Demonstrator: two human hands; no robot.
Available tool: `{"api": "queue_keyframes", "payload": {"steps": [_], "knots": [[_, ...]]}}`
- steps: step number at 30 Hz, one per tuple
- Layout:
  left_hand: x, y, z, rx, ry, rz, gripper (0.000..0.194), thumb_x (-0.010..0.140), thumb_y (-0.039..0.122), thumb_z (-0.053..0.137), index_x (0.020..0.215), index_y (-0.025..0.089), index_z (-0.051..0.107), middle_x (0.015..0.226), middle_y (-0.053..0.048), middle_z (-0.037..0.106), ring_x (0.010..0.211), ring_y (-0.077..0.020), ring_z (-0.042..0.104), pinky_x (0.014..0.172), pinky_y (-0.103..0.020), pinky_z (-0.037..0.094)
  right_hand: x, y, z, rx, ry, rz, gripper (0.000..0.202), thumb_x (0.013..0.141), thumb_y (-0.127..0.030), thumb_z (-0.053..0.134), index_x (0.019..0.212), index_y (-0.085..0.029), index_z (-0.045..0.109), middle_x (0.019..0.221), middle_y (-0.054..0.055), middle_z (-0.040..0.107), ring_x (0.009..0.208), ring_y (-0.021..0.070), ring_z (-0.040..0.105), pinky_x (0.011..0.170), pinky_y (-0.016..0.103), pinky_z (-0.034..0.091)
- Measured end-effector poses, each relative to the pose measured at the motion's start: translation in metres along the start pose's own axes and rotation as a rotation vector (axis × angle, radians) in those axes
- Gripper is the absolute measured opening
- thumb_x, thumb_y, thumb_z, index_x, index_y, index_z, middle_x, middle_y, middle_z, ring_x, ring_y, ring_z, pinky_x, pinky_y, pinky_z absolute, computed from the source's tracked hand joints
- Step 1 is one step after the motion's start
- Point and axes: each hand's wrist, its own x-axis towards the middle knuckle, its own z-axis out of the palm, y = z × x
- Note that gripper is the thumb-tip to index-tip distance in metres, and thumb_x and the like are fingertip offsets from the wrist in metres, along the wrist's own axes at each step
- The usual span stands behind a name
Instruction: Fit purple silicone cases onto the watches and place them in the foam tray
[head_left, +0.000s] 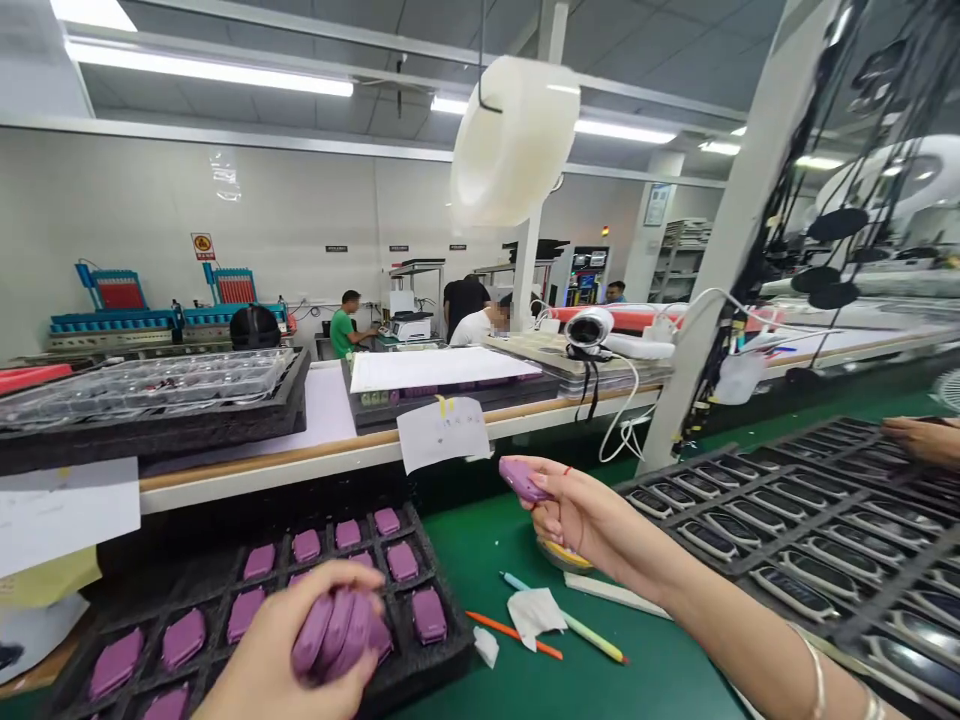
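My left hand [300, 640] is closed around several purple plastic cases [341, 632] stacked side by side, over a black foam tray [450, 640]. More cases of the same kind sit in the tray's compartments, such as a purple case [429, 614] at its right end. Raised above the green mat, my right hand [562, 505] pinches a single purple case [523, 480] between thumb and fingers. What these cases belong to cannot be made out.
On the green mat [450, 540] lie an orange pen [517, 635], a light-coloured pen [592, 636] and crumpled tissue [536, 614]. A tray of dark-screened devices [795, 590] fills the right, with another person's hand [926, 437] beyond. A shelf [262, 478] crosses behind; a tape roll [517, 140] hangs above.
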Motion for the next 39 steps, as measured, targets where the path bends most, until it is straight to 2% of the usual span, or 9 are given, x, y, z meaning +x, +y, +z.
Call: {"api": "queue_keyframes", "payload": {"steps": [4,7,11,14,18,24,29,35,39], "knots": [[0.087,0.065,0.005,0.431,0.0,0.479,0.055,0.072,0.011,0.061,0.126,0.024,0.063,0.152,-0.01,0.048,0.139,-0.0296,0.049,0.115,-0.042,0.041,0.015,-0.019,-0.018,-0.002,0.066,-0.033,0.03,0.075,-0.028,0.08,0.102,-0.018,0.07,0.07,0.0,0.063,0.053,0.0074,0.049,0.051,0.018,0.046],[0.148,0.093,0.017,0.596,-0.011,0.465,0.065,0.069,0.009,0.062,0.133,0.017,0.057,0.165,-0.017,0.026,0.147,-0.0344,0.039,0.116,-0.047,0.04,0.023,-0.028,-0.025,-0.038,0.078,-0.053,0.033,0.075,-0.029,0.08,0.104,-0.018,0.068,0.071,0.001,0.064,0.056,0.008,0.053,0.055,0.019,0.048],[0.196,0.109,0.024,0.61,-0.069,0.409,0.047,0.059,0.012,0.069,0.106,0.014,0.067,0.132,-0.02,0.062,0.139,-0.0414,0.046,0.107,-0.049,0.049,0.028,-0.037,-0.034,-0.131,0.071,-0.081,0.035,0.076,-0.033,0.08,0.103,-0.017,0.066,0.072,0.001,0.065,0.056,0.0084,0.055,0.056,0.02,0.047],[0.208,0.113,0.019,0.578,-0.081,0.359,0.04,0.055,0.014,0.071,0.095,0.017,0.066,0.107,-0.012,0.07,0.107,-0.0363,0.068,0.087,-0.043,0.059,0.034,-0.047,-0.044,-0.215,0.096,-0.103,0.039,0.074,-0.036,0.079,0.104,-0.017,0.064,0.072,0.0,0.064,0.056,0.0087,0.055,0.056,0.022,0.048],[0.216,0.118,0.004,0.483,-0.029,0.273,0.049,0.057,0.018,0.072,0.105,0.018,0.064,0.094,-0.005,0.071,0.079,-0.0247,0.071,0.063,-0.032,0.058,0.049,-0.063,-0.054,-0.362,0.131,-0.156,0.044,0.078,-0.039,0.072,0.114,-0.016,0.061,0.072,0.0,0.063,0.056,0.0108,0.057,0.059,0.026,0.051],[0.227,0.124,-0.02,0.317,0.17,0.187,0.066,0.067,0.023,0.07,0.131,0.019,0.054,0.129,-0.01,0.066,0.063,-0.0149,0.068,0.065,-0.032,0.06,0.098,-0.094,-0.048,-0.734,0.219,-0.355,0.04,0.093,-0.031,0.06,0.13,-0.018,0.055,0.068,-0.004,0.057,0.061,0.0142,0.062,0.068,0.031,0.055],[0.22,0.122,-0.033,0.243,0.301,0.231,0.069,0.068,0.025,0.07,0.136,0.021,0.054,0.156,-0.011,0.044,0.062,-0.0135,0.068,0.063,-0.033,0.061,0.151,-0.115,-0.029,-1.08,0.299,-0.437,0.034,0.099,-0.034,0.061,0.128,-0.017,0.058,0.108,0.006,0.067,0.086,0.0176,0.067,0.08,0.038,0.058],[0.221,0.111,-0.034,0.21,0.365,0.341,0.067,0.069,0.025,0.069,0.135,0.019,0.056,0.159,-0.008,0.041,0.12,-0.0288,0.064,0.089,-0.034,0.061,0.217,-0.12,0.012,-1.378,0.235,-0.369,0.031,0.098,-0.035,0.062,0.122,-0.016,0.062,0.12,0.008,0.066,0.102,0.0219,0.067,0.087,0.043,0.058],[0.219,0.105,-0.03,0.204,0.411,0.389,0.065,0.071,0.025,0.069,0.134,0.017,0.056,0.157,-0.01,0.043,0.138,-0.0302,0.05,0.117,-0.041,0.042,0.258,-0.117,0.037,-1.544,0.191,-0.319,0.031,0.098,-0.035,0.062,0.124,-0.017,0.062,0.125,0.009,0.064,0.106,0.023,0.066,0.09,0.044,0.057]]}}
